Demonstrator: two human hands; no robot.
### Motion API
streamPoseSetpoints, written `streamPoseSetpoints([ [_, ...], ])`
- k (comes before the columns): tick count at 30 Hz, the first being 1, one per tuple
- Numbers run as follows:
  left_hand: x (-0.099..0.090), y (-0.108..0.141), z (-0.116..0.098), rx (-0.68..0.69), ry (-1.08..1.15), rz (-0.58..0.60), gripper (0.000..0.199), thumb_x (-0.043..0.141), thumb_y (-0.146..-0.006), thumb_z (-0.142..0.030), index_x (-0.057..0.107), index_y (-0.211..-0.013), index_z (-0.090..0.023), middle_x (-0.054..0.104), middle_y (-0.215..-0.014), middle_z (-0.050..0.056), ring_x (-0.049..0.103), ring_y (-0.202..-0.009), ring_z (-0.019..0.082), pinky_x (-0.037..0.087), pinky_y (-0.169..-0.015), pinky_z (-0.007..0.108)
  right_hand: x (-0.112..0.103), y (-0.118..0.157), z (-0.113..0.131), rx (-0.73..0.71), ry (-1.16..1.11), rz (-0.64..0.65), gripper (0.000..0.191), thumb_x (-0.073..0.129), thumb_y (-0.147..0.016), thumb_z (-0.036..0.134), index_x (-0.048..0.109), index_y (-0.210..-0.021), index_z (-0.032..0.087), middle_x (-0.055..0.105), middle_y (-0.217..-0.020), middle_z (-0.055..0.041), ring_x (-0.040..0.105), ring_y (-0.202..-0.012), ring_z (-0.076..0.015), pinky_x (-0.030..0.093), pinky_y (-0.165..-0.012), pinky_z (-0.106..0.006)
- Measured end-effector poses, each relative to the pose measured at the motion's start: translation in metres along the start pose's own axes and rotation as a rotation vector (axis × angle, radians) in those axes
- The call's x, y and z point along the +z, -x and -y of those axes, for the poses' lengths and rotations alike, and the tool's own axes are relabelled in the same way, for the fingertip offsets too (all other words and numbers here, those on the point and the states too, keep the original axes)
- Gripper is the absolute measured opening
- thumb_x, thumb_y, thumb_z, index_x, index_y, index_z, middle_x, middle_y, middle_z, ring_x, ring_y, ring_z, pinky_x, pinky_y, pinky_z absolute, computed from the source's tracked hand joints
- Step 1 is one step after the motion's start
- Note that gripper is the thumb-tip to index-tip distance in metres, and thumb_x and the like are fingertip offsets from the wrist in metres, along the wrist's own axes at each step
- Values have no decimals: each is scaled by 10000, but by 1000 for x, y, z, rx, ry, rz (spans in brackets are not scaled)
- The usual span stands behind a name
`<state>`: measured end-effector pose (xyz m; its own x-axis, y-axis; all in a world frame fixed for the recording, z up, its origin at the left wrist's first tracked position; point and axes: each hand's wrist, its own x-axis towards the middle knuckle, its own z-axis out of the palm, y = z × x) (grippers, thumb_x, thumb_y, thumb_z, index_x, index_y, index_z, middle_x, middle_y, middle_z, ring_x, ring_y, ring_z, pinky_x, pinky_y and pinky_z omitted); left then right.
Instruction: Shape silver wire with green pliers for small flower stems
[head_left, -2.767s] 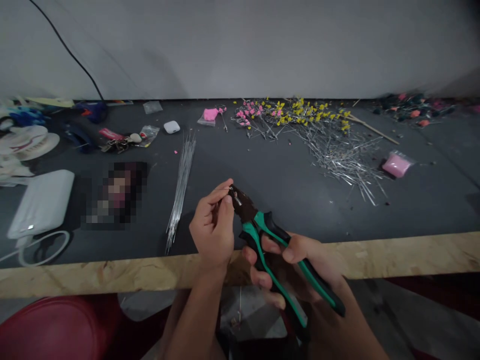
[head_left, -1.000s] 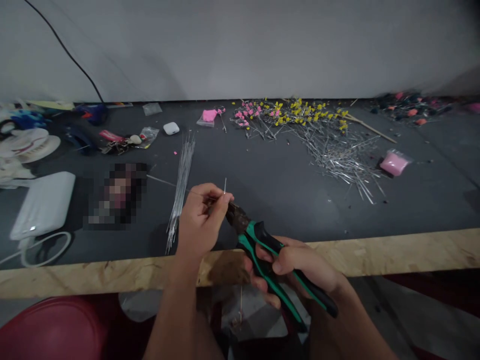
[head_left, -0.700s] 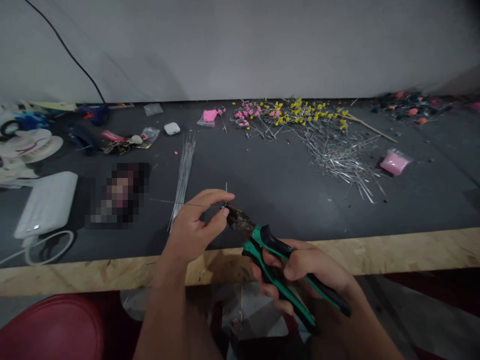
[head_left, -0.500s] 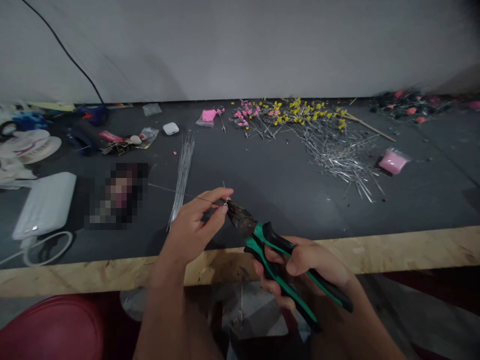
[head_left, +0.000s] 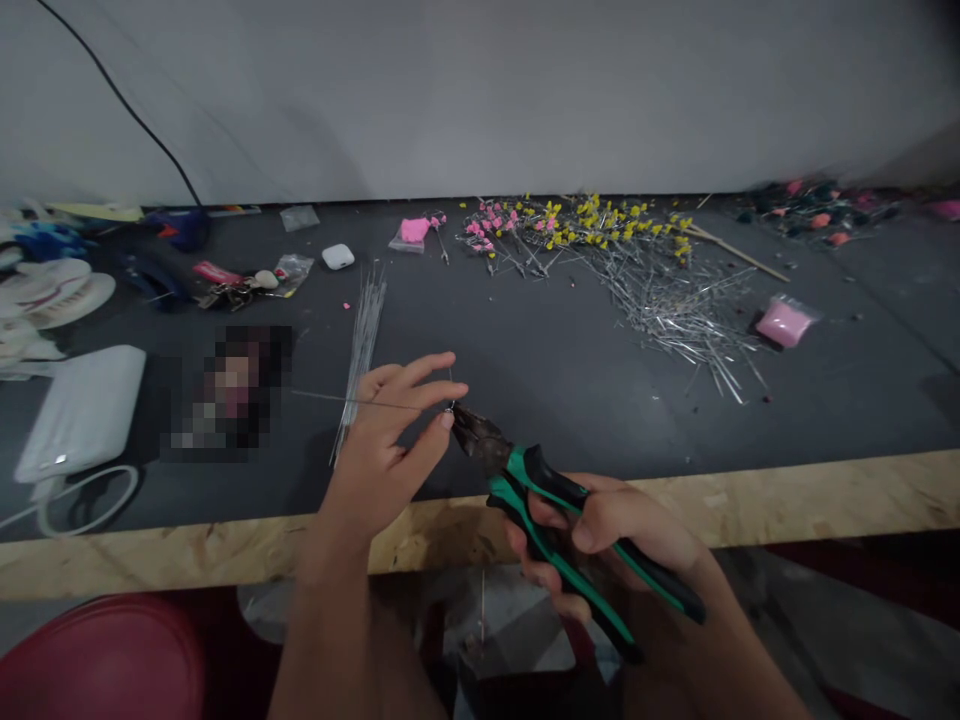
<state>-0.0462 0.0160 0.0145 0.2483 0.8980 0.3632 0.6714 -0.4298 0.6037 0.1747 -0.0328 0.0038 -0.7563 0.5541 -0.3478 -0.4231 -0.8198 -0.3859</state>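
The left hand (head_left: 379,450) and the right hand (head_left: 626,520) are seen bare, and a small thumbnail is shown on the left one. Both forearms (head_left: 326,610) are seen bare too, down to the near edge.

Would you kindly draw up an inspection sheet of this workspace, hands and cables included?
Surface: dark tabletop, wooden front edge.
Work items: green-black pliers, single wire, wire bundle, loose wires, yellow-tipped stems.
Clutter: keys, small white case, white boxy device.
Hands: right hand grips the pliers; left hand is at the single wire by their tip, pinch unclear.
Cables: white cable looped by the device; black cable against the wall.
Surroundings: wall behind, round red seat below.
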Motion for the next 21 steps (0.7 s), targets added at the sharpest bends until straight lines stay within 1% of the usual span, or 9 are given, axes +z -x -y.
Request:
streamPoseSetpoints([
  [2,3,1,0,-25,135,-12,247,484,-896,-223,644,-1072,-288,553,-1316,17,453,-1214,221,337,-1043,443,1,1,1,3,-3,-6,149,538,-606,124,474,-736,157,587,-862,-95,565,-665,-158,469,-464,-240],
  [5,13,2,0,-119,387,-61,242,509,-895,-243,650,-1088,-280,548,-1329,41,472,-1226,217,382,-1016,396,3,2,3,2,-13,0,146,546,-609,131,477,-735,158,593,-870,-96,566,-665,-155,473,-469,-243],
  [6,19,3,-1,-162,507,-71,255,520,-892,-255,631,-1120,-273,582,-1284,56,514,-1189,212,418,-983,380,4,2,3,-4,-14,6,143,547,-609,132,477,-730,158,593,-868,-96,565,-660,-154,475,-471,-245],
  [8,30,4,-6,-268,787,-77,387,518,-896,-286,496,-1282,-272,679,-1101,66,628,-1013,190,489,-899,371,4,1,3,-22,-16,26,142,552,-602,133,474,-719,157,591,-858,-92,563,-651,-153,474,-464,-246],
  [9,36,4,-9,-320,888,-59,396,513,-898,-296,479,-1291,-265,689,-1075,68,642,-988,192,506,-875,373,4,0,2,-27,-14,34,143,553,-602,130,472,-717,157,590,-856,-92,562,-652,-153,474,-461,-244],
  [12,50,4,-22,-397,1102,-117,286,458,-917,-311,581,-1151,-202,704,-1023,90,668,-921,201,543,-813,370,2,-3,0,-42,-18,52,142,549,-617,125,467,-728,157,588,-877,-100,566,-668,-157,475,-460,-243],
  [16,59,-1,-35,-439,1259,-312,262,442,-913,-329,611,-1059,-194,704,-964,71,685,-850,195,578,-711,337,0,-7,-1,-73,7,53,154,551,-628,133,458,-746,165,589,-892,-96,569,-677,-158,483,-482,-254],
  [18,61,-3,-39,-472,1257,-365,227,471,-902,-326,617,-1018,-196,699,-915,54,686,-800,182,582,-671,318,1,-8,-1,-75,52,28,159,553,-629,141,461,-756,167,594,-848,-80,563,-637,-147,467,-480,-246],
  [21,63,-8,-43,-550,1231,-424,196,494,-893,-332,617,-953,-192,678,-840,29,675,-710,158,579,-603,289,1,-11,0,-38,125,6,140,527,-653,158,461,-775,177,600,-705,-45,545,-533,-137,426,-456,-239],
])
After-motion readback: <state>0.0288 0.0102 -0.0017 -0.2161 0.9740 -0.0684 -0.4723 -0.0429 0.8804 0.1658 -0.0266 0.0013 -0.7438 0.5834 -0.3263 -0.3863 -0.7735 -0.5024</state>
